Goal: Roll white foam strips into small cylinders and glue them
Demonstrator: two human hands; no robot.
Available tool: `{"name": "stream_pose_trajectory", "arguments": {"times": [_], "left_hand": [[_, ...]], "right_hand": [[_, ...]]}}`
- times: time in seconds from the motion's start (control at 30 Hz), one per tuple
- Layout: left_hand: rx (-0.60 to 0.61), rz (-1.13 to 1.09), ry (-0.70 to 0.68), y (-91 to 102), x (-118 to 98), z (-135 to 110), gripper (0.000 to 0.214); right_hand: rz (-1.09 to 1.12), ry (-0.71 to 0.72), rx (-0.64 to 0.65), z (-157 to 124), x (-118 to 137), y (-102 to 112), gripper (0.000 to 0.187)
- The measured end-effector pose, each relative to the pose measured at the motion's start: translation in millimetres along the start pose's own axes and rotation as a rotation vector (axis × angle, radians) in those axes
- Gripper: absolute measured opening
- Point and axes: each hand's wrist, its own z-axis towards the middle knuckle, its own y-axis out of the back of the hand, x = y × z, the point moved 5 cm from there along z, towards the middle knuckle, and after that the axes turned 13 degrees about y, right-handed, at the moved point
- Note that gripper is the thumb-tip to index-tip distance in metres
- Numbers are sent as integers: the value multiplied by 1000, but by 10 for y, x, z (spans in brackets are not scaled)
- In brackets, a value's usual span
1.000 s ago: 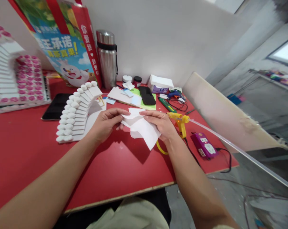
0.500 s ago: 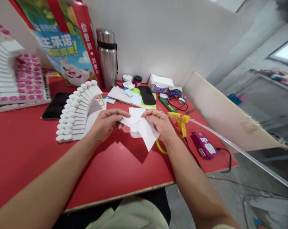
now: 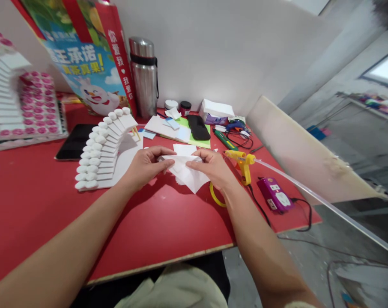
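Note:
Between my hands is a thin white sheet of paper [image 3: 191, 179], its top edge folded over and one corner hanging down. My left hand [image 3: 149, 166] pinches its left side between thumb and fingers. On the right side my right hand [image 3: 211, 166] pinches it the same way. Just behind and under it lies a stack of white paper [image 3: 184, 149], partly covered. To the left of my left hand stands a white curved model staircase [image 3: 105, 158] edged with white oval pieces. A yellow ring, perhaps a tape roll [image 3: 216, 196], lies by my right wrist.
Right of my hand rests a yellow glue gun [image 3: 242, 164] with a long clear stick jutting past the table edge. A purple power strip [image 3: 275, 196] is beside it. Behind are a black phone [image 3: 198, 127], a green tool [image 3: 225, 140], a steel flask [image 3: 144, 79] and a printed bag [image 3: 85, 55].
The paper's top edge has been folded over toward me, and its hanging corner has shifted up and left. Both thumbs now press on the fold.

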Motion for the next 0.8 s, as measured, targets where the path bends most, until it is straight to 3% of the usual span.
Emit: {"name": "stream_pose_trajectory", "arguments": {"times": [0.07,0.27,0.4,0.57,0.8], "left_hand": [[-4,-47,10,20,39,23,21],[75,-152,53,15,127,56,27],[151,-206,20,-28,92,41,24],[150,-279,-13,-43,15,0,19],[159,-389,40,-42,-18,-12,18]], "right_hand": [[12,8,-16,0,16,12,35],[126,29,-74,3,43,0,34],[180,35,-64,6,51,1,35],[252,-17,-33,-1,53,10,21],[217,34,-17,-34,127,-30,11]]}}
